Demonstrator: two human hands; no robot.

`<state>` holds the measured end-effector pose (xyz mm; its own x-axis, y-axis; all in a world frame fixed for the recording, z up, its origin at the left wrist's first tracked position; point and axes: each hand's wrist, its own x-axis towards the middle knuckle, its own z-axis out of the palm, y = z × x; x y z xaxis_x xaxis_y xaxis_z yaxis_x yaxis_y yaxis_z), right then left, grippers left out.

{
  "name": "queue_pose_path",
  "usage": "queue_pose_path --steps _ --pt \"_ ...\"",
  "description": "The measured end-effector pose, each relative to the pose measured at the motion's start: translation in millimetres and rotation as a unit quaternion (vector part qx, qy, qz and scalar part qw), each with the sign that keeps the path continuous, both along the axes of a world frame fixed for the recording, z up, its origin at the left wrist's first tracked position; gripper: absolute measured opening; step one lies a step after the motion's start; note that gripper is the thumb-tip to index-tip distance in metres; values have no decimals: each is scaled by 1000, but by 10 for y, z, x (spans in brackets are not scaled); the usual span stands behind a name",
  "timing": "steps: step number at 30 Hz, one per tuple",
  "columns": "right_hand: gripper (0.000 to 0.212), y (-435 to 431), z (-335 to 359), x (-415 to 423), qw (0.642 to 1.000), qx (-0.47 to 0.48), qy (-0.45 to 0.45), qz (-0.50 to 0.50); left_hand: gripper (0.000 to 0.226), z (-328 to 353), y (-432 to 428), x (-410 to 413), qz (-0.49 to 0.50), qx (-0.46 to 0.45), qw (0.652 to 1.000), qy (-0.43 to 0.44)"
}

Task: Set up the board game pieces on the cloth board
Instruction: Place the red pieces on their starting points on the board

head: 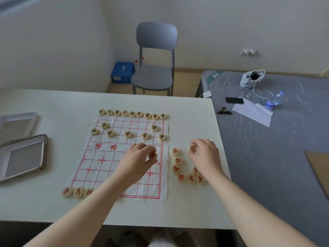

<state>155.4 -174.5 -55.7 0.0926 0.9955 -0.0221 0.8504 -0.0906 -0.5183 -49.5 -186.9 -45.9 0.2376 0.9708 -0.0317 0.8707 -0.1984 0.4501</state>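
Far left of frame: two metal trays (23, 156) lie on the white table (53, 104), near its left edge. Lower left of centre, three red-lettered pieces (78, 192) sit in a line at the near left corner of the cloth board (99, 168). The board lies flat mid-table, with a wrinkled, red grid. Along its far edge is a full row of black-lettered pieces (132, 113), with more black ones spread over the lines just below that row.

Centre: left hand (140, 161) is over the near right part of the board, with its fingers curled and thumb and fingertips pinching one red piece (153, 155) – can't tell if it touches the cloth.

Right of the board, a loose red pieces cluster (176, 169) lies on bare table. Right hand (204, 154) is just above that cluster, fingers bent, gripping another red piece (193, 148) by its rim – face tilted toward the camera.

Upper centre: grey chair (154, 59) and blue box (122, 72) on the floor. Right side: grey mattress (284, 148) with phone (234, 100), paper (252, 113) and water bottle (273, 101).
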Motion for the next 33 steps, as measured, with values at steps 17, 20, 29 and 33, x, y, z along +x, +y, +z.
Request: queue_pose_path --steps 17,20,29,33 --pt "35 -831 -36 -734 982 -32 66 173 32 -74 -469 -522 -53 -20 997 52" --pt "35 -865 -47 -764 984 -34 74 159 33 -71 -487 -582 -52 -25 997 51" --pt "31 -833 -39 -619 995 -14 78 55 35 -56 -649 -267 -108 -22 993 37" --pt "33 -840 -25 -474 996 -19 89 21 40 -158 -700 -80 -124 -41 989 72"
